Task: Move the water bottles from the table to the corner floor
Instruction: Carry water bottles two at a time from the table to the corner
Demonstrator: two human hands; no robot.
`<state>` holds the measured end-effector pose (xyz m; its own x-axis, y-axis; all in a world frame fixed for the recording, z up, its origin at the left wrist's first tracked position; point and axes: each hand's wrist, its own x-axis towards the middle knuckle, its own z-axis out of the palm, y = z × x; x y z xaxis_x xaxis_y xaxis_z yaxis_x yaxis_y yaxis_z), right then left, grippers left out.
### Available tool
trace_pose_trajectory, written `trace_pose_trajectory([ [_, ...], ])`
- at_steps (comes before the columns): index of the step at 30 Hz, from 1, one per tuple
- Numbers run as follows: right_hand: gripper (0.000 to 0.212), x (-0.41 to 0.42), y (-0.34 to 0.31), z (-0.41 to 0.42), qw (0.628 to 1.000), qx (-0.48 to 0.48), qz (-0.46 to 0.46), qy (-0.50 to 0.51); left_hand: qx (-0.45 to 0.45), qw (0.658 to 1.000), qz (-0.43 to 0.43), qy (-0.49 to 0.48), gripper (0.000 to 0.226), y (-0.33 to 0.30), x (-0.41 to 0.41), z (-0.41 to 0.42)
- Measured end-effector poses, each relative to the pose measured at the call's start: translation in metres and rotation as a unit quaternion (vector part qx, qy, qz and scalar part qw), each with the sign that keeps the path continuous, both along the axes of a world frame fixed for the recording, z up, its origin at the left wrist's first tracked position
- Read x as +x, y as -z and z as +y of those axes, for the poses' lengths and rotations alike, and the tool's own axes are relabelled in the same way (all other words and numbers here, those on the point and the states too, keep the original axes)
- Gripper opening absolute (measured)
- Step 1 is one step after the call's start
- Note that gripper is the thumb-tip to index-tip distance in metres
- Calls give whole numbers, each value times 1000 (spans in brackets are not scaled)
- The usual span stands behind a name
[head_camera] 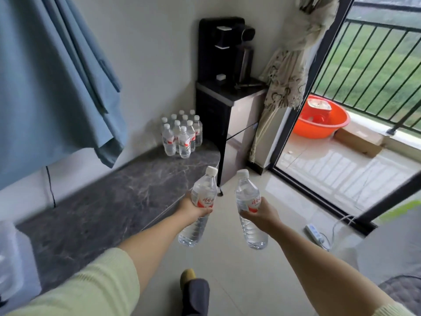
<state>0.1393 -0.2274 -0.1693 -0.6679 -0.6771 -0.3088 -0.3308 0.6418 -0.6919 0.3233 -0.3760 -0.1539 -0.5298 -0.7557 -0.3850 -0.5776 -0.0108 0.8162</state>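
I carry one water bottle in each hand: my left hand [193, 207] is closed around the label band of the left bottle [200, 206], my right hand [259, 213] likewise around the right bottle [248, 208]. Gripping mid-body keeps each near upright, I judge. Both hang over the floor [262, 281], beside the table [102, 201]. About ten bottles [181, 133] remain clustered at its far end.

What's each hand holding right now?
Left hand: closed around a water bottle.
Right hand: closed around a second water bottle.
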Motion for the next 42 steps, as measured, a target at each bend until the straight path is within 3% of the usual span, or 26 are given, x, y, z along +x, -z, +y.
trace_pose_trajectory([
  [5, 63, -65, 1, -94, 999, 10, -17, 27, 15, 999, -33, 6, 58, 2, -59, -100],
  [11, 30, -99, -22, -183, 999, -11, -40, 25, 4, 998, -56, -19, 55, -6, -99, -204],
  [15, 24, -126, -25, -229, 997, -15, -71, 10, 19, 998, -52, -25, 55, 1, -121, -246],
  [18, 44, -150, -15, -270, 997, -5, -82, 1, 38, 996, -55, -55, 66, 12, -138, -274],
  [21, 66, -201, 37, -321, 995, 16, -90, -31, 42, 992, -85, -87, 70, 30, -161, -306],
  [27, 58, -254, 37, -409, 991, 73, -83, -77, 64, 978, -102, -173, 75, 74, -229, -353],
  [31, 60, -301, 65, -461, 982, 104, -104, -115, 95, 964, -85, -235, 55, 92, -282, -371],
  [36, 62, -325, 99, -503, 979, 99, -154, -95, 99, 946, -43, -306, 60, 127, -332, -387],
  [42, 67, -328, 145, -555, 984, 91, -140, -64, 63, 908, 18, -414, 40, 162, -382, -420],
])
